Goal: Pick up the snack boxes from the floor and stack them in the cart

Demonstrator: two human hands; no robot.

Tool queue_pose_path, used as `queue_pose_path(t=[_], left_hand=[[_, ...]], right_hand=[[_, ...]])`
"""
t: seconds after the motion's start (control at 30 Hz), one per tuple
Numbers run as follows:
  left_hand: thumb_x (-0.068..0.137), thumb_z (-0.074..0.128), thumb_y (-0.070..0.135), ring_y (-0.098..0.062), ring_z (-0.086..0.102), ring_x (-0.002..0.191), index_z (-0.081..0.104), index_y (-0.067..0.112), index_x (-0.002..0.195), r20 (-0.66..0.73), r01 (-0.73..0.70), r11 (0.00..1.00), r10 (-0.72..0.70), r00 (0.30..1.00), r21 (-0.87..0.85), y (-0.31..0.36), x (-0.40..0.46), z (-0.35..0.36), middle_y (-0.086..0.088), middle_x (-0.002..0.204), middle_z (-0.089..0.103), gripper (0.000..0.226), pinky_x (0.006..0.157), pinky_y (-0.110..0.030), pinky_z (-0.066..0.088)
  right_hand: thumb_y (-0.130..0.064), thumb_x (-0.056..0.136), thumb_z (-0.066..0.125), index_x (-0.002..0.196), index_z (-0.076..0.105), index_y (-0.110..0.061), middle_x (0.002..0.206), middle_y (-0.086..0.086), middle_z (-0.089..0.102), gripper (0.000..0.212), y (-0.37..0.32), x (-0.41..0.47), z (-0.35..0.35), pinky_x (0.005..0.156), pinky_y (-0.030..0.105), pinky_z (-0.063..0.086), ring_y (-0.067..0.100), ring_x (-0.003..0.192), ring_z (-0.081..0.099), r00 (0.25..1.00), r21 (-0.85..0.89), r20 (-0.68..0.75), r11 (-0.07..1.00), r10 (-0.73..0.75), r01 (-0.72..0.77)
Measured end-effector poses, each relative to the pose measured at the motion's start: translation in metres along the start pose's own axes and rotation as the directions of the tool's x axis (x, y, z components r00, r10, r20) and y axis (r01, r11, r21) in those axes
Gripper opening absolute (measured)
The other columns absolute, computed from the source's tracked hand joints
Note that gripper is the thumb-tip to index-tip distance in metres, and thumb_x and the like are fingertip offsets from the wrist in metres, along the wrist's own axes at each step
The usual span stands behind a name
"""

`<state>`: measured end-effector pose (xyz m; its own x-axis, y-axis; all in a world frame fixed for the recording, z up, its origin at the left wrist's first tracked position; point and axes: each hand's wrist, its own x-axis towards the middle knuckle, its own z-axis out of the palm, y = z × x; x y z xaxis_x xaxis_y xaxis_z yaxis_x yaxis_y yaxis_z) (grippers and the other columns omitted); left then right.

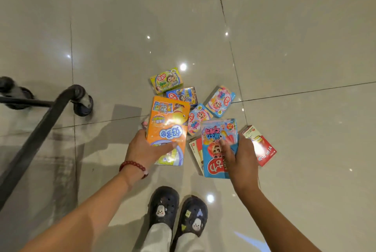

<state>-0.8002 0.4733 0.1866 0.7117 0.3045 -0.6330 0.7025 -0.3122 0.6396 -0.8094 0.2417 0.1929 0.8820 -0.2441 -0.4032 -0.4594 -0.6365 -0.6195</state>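
The cart (46, 109) frame and its wheels sit at the left edge of the frame. The snack boxes (220, 101) lie clustered on the floor (305, 48) at centre. Below the cluster, the left hand (142, 150) holds one box (168, 121) at centre left and the right hand (242, 158) another box (218, 146) at centre right. A pair of shoes (179, 213) stands at the bottom centre.

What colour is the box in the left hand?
Orange, with a blue-and-white logo; the box shows clearly in the head view.
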Motion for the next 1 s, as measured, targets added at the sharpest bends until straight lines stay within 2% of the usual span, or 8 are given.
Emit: queue_pose_path(t=[0.07,0.2,0.3,0.5,0.6,0.77,0.87,1.0], left_hand=[[0.057,0.091,0.029,-0.007,0.066,0.078,0.064,0.013,0.099,0.009,-0.017,1.000,0.017,1.000,-0.006,0.029,-0.014,-0.015,0.005,0.088,0.070,0.052,0.060,-0.019,0.048],[0.035,0.086,0.050,-0.012,0.069,0.075,0.068,0.012,0.096,0.015,-0.001,0.995,0.003,1.000,-0.103,0.088,-0.043,-0.048,0.001,0.086,0.073,0.074,0.058,-0.022,0.050],[0.044,0.088,0.038,-0.013,0.070,0.071,0.070,0.015,0.090,0.003,-0.030,0.982,0.032,0.999,-0.185,0.138,-0.074,-0.071,0.001,0.084,0.074,0.055,0.062,-0.025,0.053],[0.037,0.086,0.041,-0.021,0.072,0.075,0.071,0.014,0.086,-0.010,-0.118,0.955,0.120,0.993,-0.274,0.228,-0.143,-0.123,-0.002,0.082,0.074,0.058,0.074,-0.038,0.058],[0.039,0.089,0.043,-0.019,0.072,0.075,0.072,0.011,0.090,-0.035,-0.188,0.946,0.185,0.982,-0.265,0.269,-0.175,-0.151,-0.002,0.083,0.075,0.063,0.071,-0.036,0.058],[0.059,0.090,0.021,-0.005,0.068,0.064,0.071,0.009,0.090,-0.121,-0.319,0.909,0.297,0.947,-0.268,0.319,-0.226,-0.197,-0.003,0.084,0.074,0.039,0.051,-0.013,0.049],[0.063,0.088,0.021,0.003,0.066,0.058,0.072,0.011,0.091,-0.174,-0.365,0.889,0.327,0.929,-0.276,0.335,-0.254,-0.225,0.000,0.082,0.073,0.034,0.048,-0.009,0.046],[0.045,0.081,0.042,-0.006,0.070,0.069,0.073,0.014,0.087,-0.253,-0.380,0.872,0.310,0.917,-0.309,0.344,-0.285,-0.267,0.004,0.079,0.074,0.052,0.065,-0.026,0.058]], right_hand=[[-0.050,0.089,0.051,0.112,0.052,-0.018,0.102,-0.002,0.054,0.040,-0.028,-0.002,-0.030,0.061,0.013,0.045,0.004,0.080,0.059,1.000,-0.002,-0.023,1.000,-0.018,0.018],[-0.051,0.090,0.051,0.109,0.055,-0.017,0.101,0.003,0.055,0.039,-0.080,-0.006,-0.090,0.066,0.024,0.046,0.007,0.082,0.055,0.994,-0.005,-0.074,0.996,-0.086,0.086],[-0.047,0.092,0.050,0.111,0.056,-0.018,0.100,0.002,0.056,0.035,-0.118,-0.014,-0.134,0.061,0.014,0.038,0.003,0.080,0.051,0.986,-0.029,-0.097,0.990,-0.139,0.136],[-0.051,0.091,0.048,0.110,0.054,-0.019,0.099,-0.001,0.056,0.038,-0.205,-0.045,-0.212,0.069,0.023,0.051,0.006,0.084,0.058,0.962,-0.001,-0.147,0.972,-0.231,0.233],[-0.051,0.091,0.049,0.110,0.055,-0.017,0.099,0.002,0.058,0.040,-0.248,-0.057,-0.245,0.070,0.027,0.052,0.008,0.086,0.058,0.936,-0.003,-0.177,0.952,-0.303,0.307],[-0.047,0.092,0.051,0.111,0.057,-0.016,0.098,0.002,0.058,0.037,-0.317,-0.076,-0.291,0.070,0.026,0.048,0.011,0.086,0.058,0.892,0.009,-0.218,0.913,-0.397,0.408],[-0.049,0.091,0.051,0.109,0.058,-0.018,0.097,0.001,0.060,0.036,-0.351,-0.086,-0.305,0.067,0.024,0.050,0.008,0.083,0.059,0.859,0.024,-0.218,0.878,-0.463,0.479],[-0.053,0.089,0.050,0.105,0.058,-0.021,0.095,0.001,0.062,0.037,-0.394,-0.099,-0.307,0.067,0.030,0.056,0.008,0.078,0.063,0.823,0.059,-0.200,0.832,-0.532,0.552]])
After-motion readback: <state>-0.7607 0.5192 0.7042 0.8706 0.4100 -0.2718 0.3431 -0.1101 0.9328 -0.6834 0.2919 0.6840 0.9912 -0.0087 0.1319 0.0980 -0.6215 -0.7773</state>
